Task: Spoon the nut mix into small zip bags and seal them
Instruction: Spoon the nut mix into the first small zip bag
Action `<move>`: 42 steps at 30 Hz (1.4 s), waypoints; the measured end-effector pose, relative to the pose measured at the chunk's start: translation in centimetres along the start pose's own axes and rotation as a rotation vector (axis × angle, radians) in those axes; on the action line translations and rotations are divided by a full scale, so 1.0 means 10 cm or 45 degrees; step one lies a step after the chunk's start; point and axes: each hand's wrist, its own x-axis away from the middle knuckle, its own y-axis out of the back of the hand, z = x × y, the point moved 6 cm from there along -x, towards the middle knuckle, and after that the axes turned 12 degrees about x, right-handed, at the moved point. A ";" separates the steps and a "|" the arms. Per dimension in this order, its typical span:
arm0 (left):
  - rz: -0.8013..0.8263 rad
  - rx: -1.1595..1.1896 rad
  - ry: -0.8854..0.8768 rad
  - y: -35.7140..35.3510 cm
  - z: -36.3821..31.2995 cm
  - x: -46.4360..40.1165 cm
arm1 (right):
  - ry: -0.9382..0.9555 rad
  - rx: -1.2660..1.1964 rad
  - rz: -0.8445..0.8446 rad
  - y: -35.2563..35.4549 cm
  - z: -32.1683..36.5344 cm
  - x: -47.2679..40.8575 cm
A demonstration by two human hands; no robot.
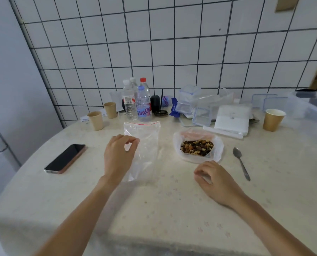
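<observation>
A clear empty zip bag (144,150) with a red strip along its top lies in the middle of the table. My left hand (118,156) pinches its left side between thumb and fingertips. The nut mix (197,147) sits in a white plastic-lined container (178,145) to the right of the bag. A metal spoon (241,164) lies on the table right of the container, untouched. My right hand (215,180) rests on the table just in front of the container with loosely curled fingers that hold nothing.
A phone (65,158) lies at the left. Paper cups (95,120) (273,120), water bottles (143,104), clear plastic boxes (202,116) and a stack of white packets (231,121) crowd the back by the tiled wall. The table's near edge (154,237) is close to me.
</observation>
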 end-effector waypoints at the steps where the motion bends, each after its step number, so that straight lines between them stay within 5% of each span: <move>1: -0.012 0.030 -0.059 0.01 -0.14 -0.01 | -0.051 -0.059 -0.003 0.02 0.01 -0.01; 11: 0.004 0.089 -0.550 -0.36 -1.22 0.32 | -0.377 -1.215 -0.155 0.53 0.37 -0.26; 15: 0.119 0.244 -0.500 -0.58 -1.36 0.49 | -0.406 -1.156 -0.313 0.61 0.23 -0.19; 20: 0.223 0.734 0.343 -0.74 -1.16 0.33 | -0.408 -1.116 -0.344 0.74 0.03 -0.10; 23: 0.368 0.889 0.604 -0.82 -1.17 0.22 | -0.424 -1.038 -0.307 0.75 -0.01 -0.08; 33: 0.418 0.884 0.697 -0.87 -1.23 0.22 | -0.224 -0.905 -0.039 0.89 0.25 -0.06; 42: 0.259 0.776 0.433 -0.71 -1.35 0.13 | -0.581 -0.782 -0.481 0.99 0.03 -0.07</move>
